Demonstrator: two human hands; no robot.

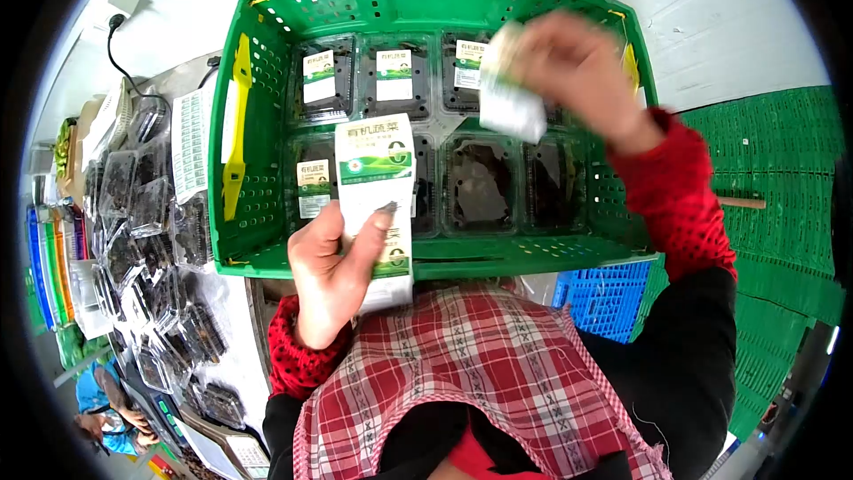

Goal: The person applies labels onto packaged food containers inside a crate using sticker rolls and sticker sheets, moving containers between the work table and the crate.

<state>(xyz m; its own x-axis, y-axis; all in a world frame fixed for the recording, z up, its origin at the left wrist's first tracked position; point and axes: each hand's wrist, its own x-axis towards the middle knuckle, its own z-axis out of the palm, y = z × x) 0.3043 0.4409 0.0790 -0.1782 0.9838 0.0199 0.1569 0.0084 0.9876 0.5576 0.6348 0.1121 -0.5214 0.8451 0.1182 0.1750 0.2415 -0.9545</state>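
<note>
The left hand grips a strip of labels while the right hand pinches a single label over the green crate.

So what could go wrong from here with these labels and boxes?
The label in the right hand might fold, or catch on a box lid at a slant. The strip of labels in the left hand overhangs the green crate, so it could snag on the rim. Plastic boxes heaped at odd angles on the table at the left might slide if nudged.
</note>
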